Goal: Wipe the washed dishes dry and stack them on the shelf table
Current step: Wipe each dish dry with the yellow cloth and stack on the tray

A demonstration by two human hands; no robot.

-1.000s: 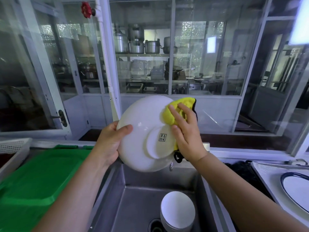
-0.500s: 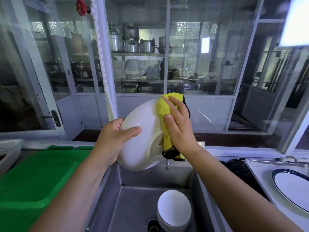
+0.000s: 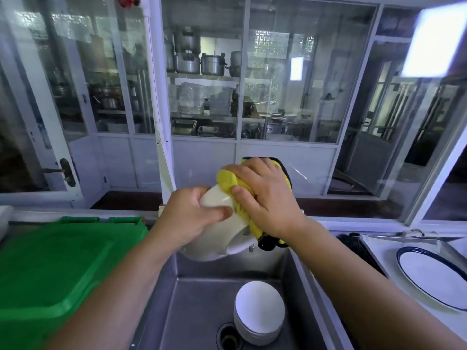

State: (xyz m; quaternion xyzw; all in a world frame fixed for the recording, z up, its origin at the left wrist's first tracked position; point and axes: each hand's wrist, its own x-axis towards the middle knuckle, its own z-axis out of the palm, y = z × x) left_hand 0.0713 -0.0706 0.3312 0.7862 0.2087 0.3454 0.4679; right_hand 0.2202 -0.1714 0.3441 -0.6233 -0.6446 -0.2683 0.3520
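Steel sink [image 3: 202, 304]: basin holds one stack of white bowls [image 3: 259, 311], upside down, beside the drain [image 3: 228, 337]. Green bin lid [image 3: 58, 269] left of sink. Metal tray [image 3: 374, 245] right of sink, holding a blue-rimmed oval plate [image 3: 432, 276]. White bowl [image 3: 217, 238] held tilted in the air above the sink's far edge, base toward the camera. Left hand [image 3: 188, 218] closed around the bowl's left rim, thumb across its outside. Right hand [image 3: 262, 198] curled tight on a yellow cloth [image 3: 228, 181] with black edging, pressing it against the bowl's upper right side
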